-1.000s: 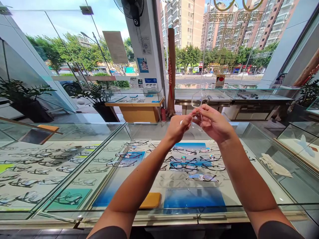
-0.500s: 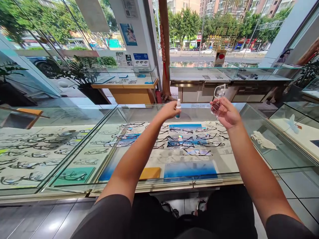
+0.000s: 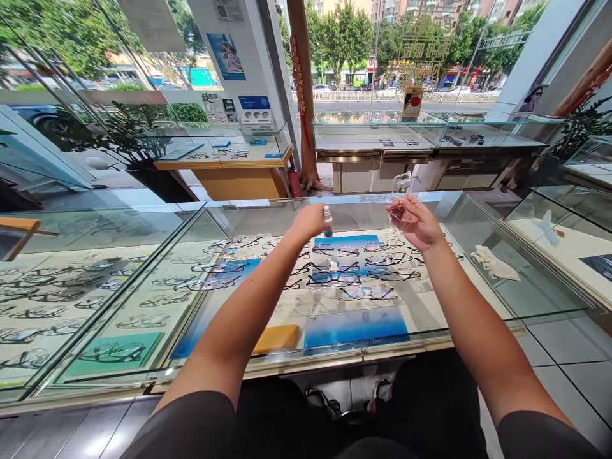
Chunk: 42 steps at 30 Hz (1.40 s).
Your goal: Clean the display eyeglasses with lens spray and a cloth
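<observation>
Clasping a small white-capped bottle (image 3: 327, 224), the left hand (image 3: 308, 224) is near the far edge of the clear glass worktop (image 3: 430, 306); farther right, the right hand (image 3: 419, 223) pinches transparent-framed eyeglasses (image 3: 401, 184).

From my remote feed, I'm in an eyewear shop: spectacles (image 3: 333, 275) line the central glass case (image 3: 325, 361), with a display counter (image 3: 370, 135) upper right.

One head-worn view faces forward and down over the glass desk (image 3: 329, 361), left hand (image 3: 310, 224) and right hand (image 3: 419, 224) fairly near mid-frame, street (image 3: 347, 106) up top.
</observation>
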Motion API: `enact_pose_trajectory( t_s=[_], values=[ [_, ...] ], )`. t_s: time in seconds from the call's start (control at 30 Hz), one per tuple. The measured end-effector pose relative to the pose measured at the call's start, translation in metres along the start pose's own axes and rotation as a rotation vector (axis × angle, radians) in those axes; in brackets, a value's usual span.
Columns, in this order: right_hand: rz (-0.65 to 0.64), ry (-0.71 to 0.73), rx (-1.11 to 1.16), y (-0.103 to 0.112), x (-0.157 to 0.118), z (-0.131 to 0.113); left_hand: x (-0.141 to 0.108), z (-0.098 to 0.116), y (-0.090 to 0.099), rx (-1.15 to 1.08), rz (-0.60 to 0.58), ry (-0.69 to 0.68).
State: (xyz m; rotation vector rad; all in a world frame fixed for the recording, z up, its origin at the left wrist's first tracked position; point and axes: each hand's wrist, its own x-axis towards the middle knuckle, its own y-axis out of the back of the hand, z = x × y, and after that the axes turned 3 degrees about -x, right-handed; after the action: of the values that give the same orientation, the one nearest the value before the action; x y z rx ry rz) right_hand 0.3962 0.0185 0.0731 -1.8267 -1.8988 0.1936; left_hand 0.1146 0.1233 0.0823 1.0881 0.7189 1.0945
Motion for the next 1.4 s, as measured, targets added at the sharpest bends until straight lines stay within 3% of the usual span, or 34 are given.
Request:
enact_pose_trajectory(
  t_s=[0.13,0.2,0.27,0.3,0.33,0.4,0.47,0.53,0.63,0.7,0.77,0.83,0.9,1.0,1.07,1.17,1.23,1.3,1.4],
  values=[
    [-0.008,0.0,0.004,-0.006,-0.001,-0.005,-0.009,0.006,0.012,0.013,-0.02,0.041],
    [0.012,0.048,0.018,-0.005,-0.006,-0.017,-0.028,0.021,0.027,0.084,0.075,0.06],
    [0.067,0.15,0.026,0.0,-0.018,-0.037,-0.056,0.047,0.045,0.201,0.329,-0.008],
    [0.102,0.211,0.019,0.003,-0.027,-0.051,-0.07,0.065,0.052,0.213,0.399,-0.084],
    [0.13,0.261,-0.008,0.008,-0.036,-0.065,-0.083,0.085,0.056,0.2,0.405,-0.176],
    [0.172,0.32,-0.096,0.019,-0.057,-0.095,-0.098,0.135,0.049,0.161,0.264,-0.408],
    [0.213,0.359,-0.166,0.029,-0.076,-0.123,-0.097,0.191,0.021,0.162,0.051,-0.65],
    [0.267,0.382,-0.206,0.036,-0.093,-0.144,-0.083,0.25,-0.022,0.168,-0.108,-0.817],
    [0.332,0.368,-0.24,0.04,-0.114,-0.165,-0.058,0.324,-0.091,0.109,-0.223,-1.009],
    [0.34,0.349,-0.268,0.042,-0.127,-0.174,-0.049,0.356,-0.126,0.078,-0.261,-1.036],
    [0.343,0.335,-0.3,0.044,-0.139,-0.18,-0.046,0.373,-0.149,0.046,-0.283,-1.02],
    [0.35,0.322,-0.322,0.046,-0.15,-0.185,-0.047,0.377,-0.16,0.001,-0.279,-0.97],
    [0.355,0.318,-0.33,0.047,-0.157,-0.188,-0.047,0.374,-0.159,-0.059,-0.263,-0.892],
    [0.34,0.315,-0.327,0.043,-0.159,-0.19,-0.039,0.36,-0.137,-0.168,-0.236,-0.725],
    [0.291,0.305,-0.312,0.036,-0.154,-0.19,-0.031,0.344,-0.108,-0.253,-0.201,-0.617],
    [0.164,0.275,-0.295,0.018,-0.134,-0.193,-0.021,0.306,-0.05,-0.388,-0.12,-0.535],
    [0.084,0.256,-0.301,0.004,-0.112,-0.196,-0.02,0.273,-0.009,-0.483,-0.091,-0.507],
    [0.015,0.217,-0.323,-0.011,-0.083,-0.196,-0.027,0.235,0.029,-0.737,-0.111,-0.45],
    [-0.076,0.13,-0.347,-0.035,-0.034,-0.192,-0.045,0.178,0.072,-0.834,-0.026,-0.405]
  ],
)
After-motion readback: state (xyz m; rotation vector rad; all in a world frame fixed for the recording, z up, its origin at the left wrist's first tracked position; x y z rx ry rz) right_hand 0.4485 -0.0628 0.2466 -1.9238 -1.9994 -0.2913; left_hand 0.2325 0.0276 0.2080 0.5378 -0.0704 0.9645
